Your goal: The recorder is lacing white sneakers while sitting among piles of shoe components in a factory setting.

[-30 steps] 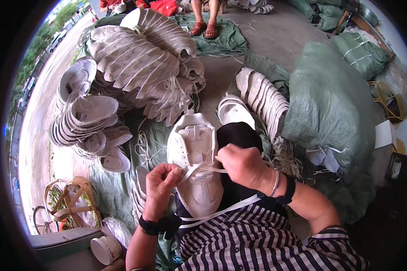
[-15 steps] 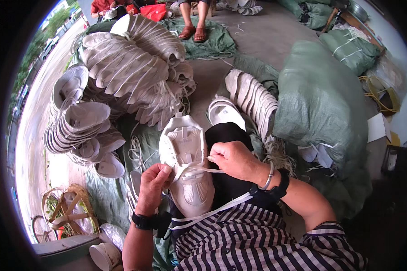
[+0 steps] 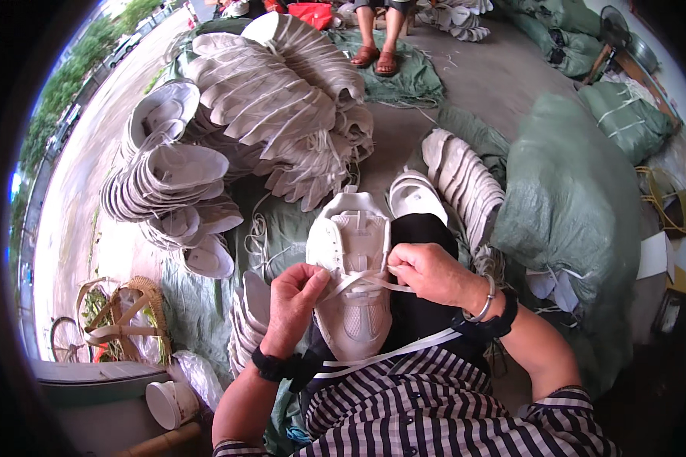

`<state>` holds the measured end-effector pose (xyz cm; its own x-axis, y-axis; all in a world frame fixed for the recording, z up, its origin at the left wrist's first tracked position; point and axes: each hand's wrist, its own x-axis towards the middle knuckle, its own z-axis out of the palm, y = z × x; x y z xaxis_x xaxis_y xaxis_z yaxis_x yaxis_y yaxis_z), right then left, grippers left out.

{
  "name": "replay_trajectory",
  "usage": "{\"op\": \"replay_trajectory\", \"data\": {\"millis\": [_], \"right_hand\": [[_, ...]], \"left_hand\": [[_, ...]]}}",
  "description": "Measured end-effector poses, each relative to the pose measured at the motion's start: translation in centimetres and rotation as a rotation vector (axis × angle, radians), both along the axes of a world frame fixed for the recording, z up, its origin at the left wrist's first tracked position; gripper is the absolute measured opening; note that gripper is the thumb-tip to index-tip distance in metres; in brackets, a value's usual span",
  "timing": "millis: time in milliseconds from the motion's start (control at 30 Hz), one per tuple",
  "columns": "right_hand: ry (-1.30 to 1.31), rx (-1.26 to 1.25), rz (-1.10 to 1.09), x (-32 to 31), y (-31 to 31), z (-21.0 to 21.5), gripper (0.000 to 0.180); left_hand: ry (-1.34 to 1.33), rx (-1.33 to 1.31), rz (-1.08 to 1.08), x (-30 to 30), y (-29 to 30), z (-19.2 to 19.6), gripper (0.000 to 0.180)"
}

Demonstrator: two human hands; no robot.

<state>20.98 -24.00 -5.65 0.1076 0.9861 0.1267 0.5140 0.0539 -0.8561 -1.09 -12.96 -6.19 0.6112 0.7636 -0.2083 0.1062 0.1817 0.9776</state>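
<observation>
A white sneaker upper [image 3: 352,326] lies across my lap, toe toward me. A flat white shoelace [image 3: 358,280] crosses over its lower eyelets, and long loose lace trails over my lap below the toe. My left hand [image 3: 291,306] is closed at the upper's left edge, thumb and forefinger pinching the lace. At the right eyelet row, my right hand [image 3: 428,273] is closed too, its fingertips pinched on the lace by the edge. The exact lace tip is hidden by those fingers.
Stacked white uppers [image 3: 270,91] are heaped ahead left, with a further nested stack [image 3: 164,179] beside them. A row of uppers [image 3: 465,179] and a big green sack [image 3: 568,206] stand right. A woven basket [image 3: 133,316] and paper tub [image 3: 171,405] are left. Another person's feet [image 3: 376,61] are ahead.
The view has shifted, so the scene sits further right and lower at left. Both hands remain at the upper's edges; the lace crossing lies flatter and wider over it.
</observation>
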Motion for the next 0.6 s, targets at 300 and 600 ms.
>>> {"op": "replay_trajectory", "data": {"millis": [300, 600], "right_hand": [[0.17, -0.293, 0.022, 0.7, 0.5, 1.5, 0.013], [-0.215, 0.034, 0.085, 0.8, 0.8, 1.3, 0.01]], "left_hand": [[0.069, -0.093, -0.058, 0.6, 1.3, 1.3, 0.018], [0.401, 1.071, -0.104, 2.3, 1.3, 1.5, 0.013]]}}
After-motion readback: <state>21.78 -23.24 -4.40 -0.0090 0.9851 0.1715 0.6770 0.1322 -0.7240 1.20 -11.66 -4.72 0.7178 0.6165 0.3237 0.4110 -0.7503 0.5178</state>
